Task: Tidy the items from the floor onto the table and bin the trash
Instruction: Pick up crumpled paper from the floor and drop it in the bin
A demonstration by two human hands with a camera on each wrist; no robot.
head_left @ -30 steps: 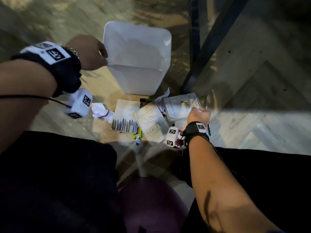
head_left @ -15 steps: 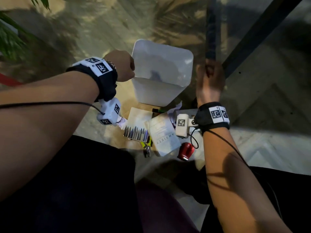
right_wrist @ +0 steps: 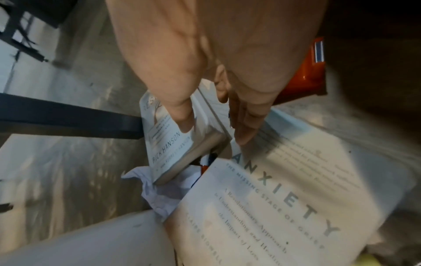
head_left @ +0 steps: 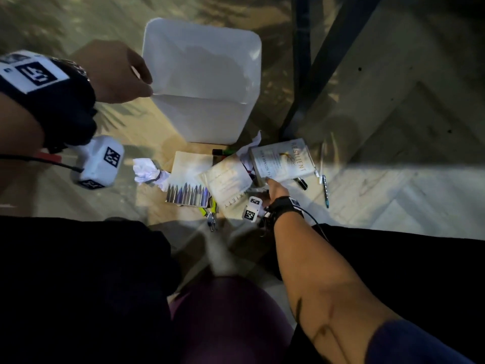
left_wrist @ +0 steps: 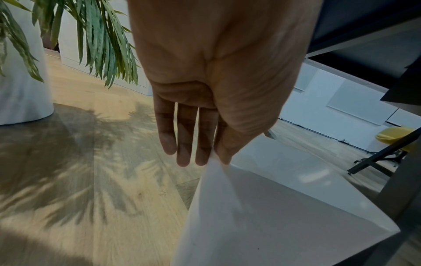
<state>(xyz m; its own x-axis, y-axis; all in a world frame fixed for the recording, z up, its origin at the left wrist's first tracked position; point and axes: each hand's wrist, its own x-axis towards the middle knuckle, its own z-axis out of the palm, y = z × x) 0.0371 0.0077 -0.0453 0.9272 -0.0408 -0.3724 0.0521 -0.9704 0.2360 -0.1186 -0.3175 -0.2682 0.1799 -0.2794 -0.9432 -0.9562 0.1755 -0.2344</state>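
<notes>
My left hand [head_left: 143, 84] pinches the near-left rim of the white bin [head_left: 202, 122], thumb inside and fingers outside; the left wrist view shows that hand [left_wrist: 205, 158] on the bin [left_wrist: 250, 216] wall. My right hand [head_left: 273, 187] is down on the floor at the near corner of the pale "Resilient" book [head_left: 283, 161]. In the right wrist view the right hand [right_wrist: 212, 129] has its thumb on the book [right_wrist: 168, 153] cover and its fingers along the edge. An "Anxiety" book [head_left: 228, 185] lies beside it. A crumpled paper [head_left: 144, 169] lies left of the pile.
A booklet showing pencils [head_left: 189, 190], keys on a yellow-green strap [head_left: 210, 216], a green marker [head_left: 223, 152], a black marker [head_left: 300, 183] and pens [head_left: 325, 190] lie on the wood floor. A black table leg [head_left: 322, 74] rises right of the bin. An orange-red packet [right_wrist: 307, 72] lies by my wrist.
My right hand rose from the pens to table height half a second ago and has come back down to the "Resilient" book. My left hand stays on the bin rim.
</notes>
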